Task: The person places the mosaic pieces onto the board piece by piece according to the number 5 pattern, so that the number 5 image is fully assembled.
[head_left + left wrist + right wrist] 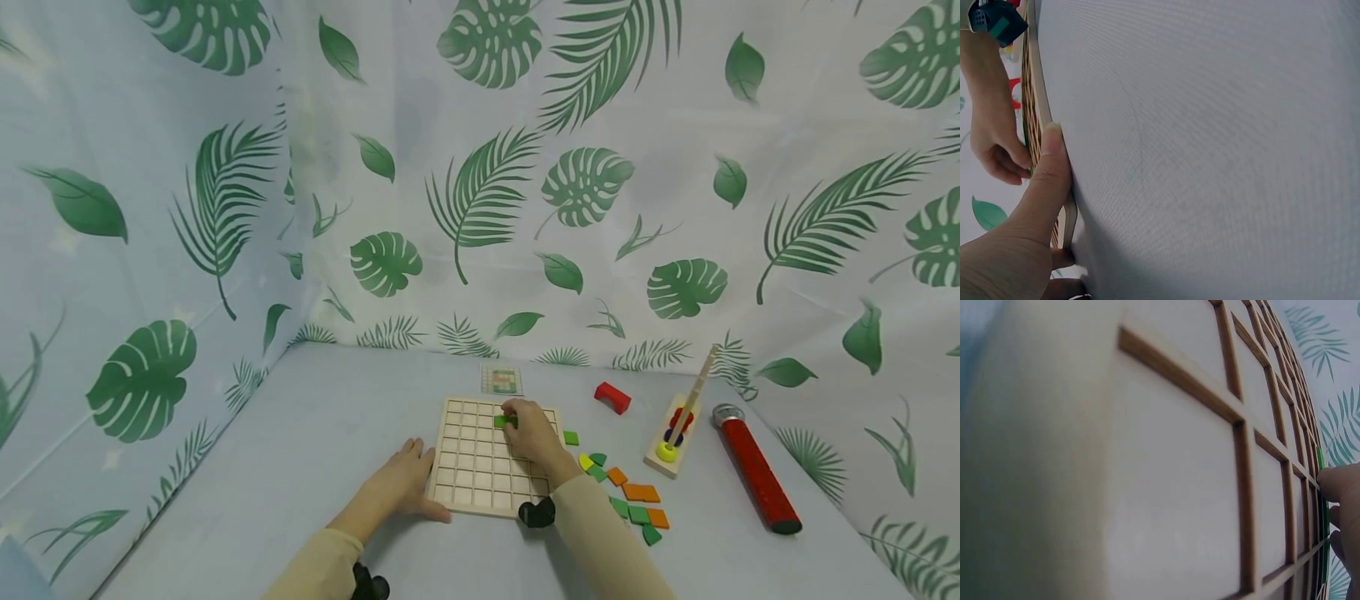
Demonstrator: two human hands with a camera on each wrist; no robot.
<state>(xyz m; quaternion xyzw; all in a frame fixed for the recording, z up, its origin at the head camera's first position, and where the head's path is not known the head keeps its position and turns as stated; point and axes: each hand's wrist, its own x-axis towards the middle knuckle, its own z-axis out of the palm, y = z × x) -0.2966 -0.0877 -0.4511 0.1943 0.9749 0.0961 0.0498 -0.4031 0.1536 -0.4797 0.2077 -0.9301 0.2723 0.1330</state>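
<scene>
A square wooden grid board (465, 461) lies on the table. Along its left edge my left hand (401, 482) rests with fingers straight and thumb spread at the near corner; in the left wrist view the thumb (1047, 181) presses the board's rim. My right hand (534, 433) reaches over the board's far part, its bent fingers pinching a green tile (513, 421) largely hidden by them. Just left of those fingertips, green (499, 422) shows in a cell. The right wrist view has the fingertips (1335, 481) right at a green strip (1320, 457) on the far grid.
Right of the board lie loose green tiles (638, 514), orange tiles (640, 493) and a yellow piece (585, 462). Farther right are a red arch block (612, 397), a wooden peg stand (672, 437) and a red tube (757, 472). A pattern card (501, 380) lies behind the board.
</scene>
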